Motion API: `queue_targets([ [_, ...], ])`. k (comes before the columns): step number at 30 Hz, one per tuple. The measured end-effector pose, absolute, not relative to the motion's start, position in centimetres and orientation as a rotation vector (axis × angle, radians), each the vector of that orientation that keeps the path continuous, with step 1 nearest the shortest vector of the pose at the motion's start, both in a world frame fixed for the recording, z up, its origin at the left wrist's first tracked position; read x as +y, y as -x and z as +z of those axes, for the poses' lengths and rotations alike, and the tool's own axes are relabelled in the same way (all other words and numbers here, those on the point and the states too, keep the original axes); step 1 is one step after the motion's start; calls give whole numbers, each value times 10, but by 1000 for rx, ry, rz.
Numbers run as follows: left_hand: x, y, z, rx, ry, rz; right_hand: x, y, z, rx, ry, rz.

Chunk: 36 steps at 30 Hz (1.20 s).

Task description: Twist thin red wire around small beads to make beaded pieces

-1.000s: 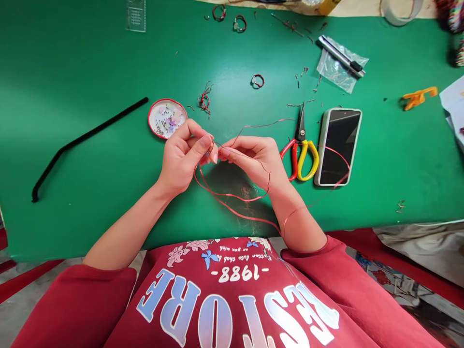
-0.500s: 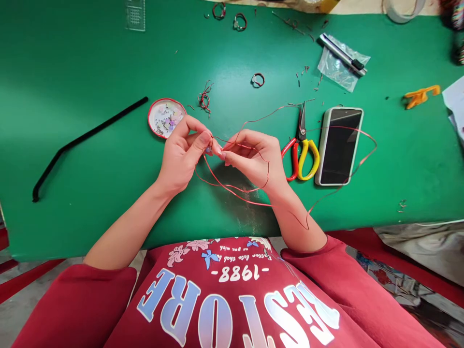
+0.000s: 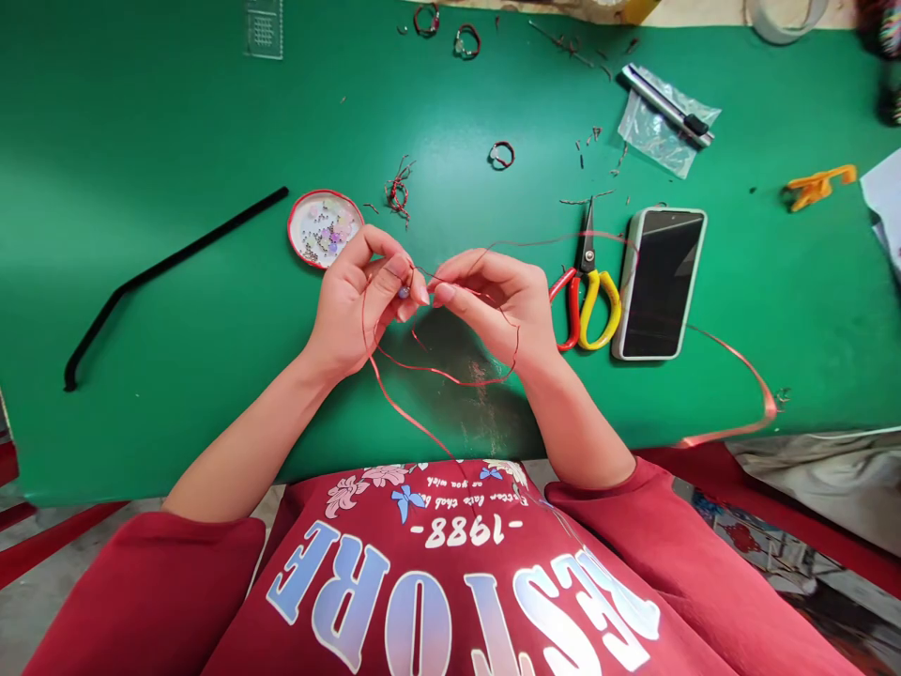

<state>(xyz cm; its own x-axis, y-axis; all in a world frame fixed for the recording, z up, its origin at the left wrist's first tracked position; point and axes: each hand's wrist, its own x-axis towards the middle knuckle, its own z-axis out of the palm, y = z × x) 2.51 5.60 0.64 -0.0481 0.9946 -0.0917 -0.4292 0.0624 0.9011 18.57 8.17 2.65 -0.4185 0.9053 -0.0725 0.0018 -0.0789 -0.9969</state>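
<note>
My left hand (image 3: pixel 358 305) is closed, thumb against fingers, on thin red cord (image 3: pixel 401 410); a small bluish bead (image 3: pixel 404 292) shows at its fingertips. Just to its right, my right hand (image 3: pixel 496 300) pinches a strand of the same cord, and a short stretch runs between the two hands. Loops of cord hang below them, and one long strand sweeps right past the scissors and phone. Behind my left hand lies a round red-rimmed lid (image 3: pixel 310 221) holding small beads.
Right of my hands lie red-and-yellow scissors (image 3: pixel 607 310) and a phone (image 3: pixel 662 286). Farther back are a cutter (image 3: pixel 665 105) on a plastic bag, a knotted cord (image 3: pixel 397 194) and a cord ring (image 3: pixel 502 155). A black bent rod (image 3: pixel 190 252) lies left, an orange clip (image 3: pixel 817 188) right.
The cord loops have shifted: the long strand has swung farther right and toward the table's front edge, while another part now hangs below my left hand. My fingertips have moved slightly apart.
</note>
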Motion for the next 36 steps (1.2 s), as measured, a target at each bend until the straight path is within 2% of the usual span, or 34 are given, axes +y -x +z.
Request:
queue_targets([
  [14, 54, -22, 10, 874, -675, 1291, 80, -179, 24, -780, 962, 2116],
  [36, 52, -26, 12, 968, -895, 1383, 83, -175, 19, -423, 863, 2303],
])
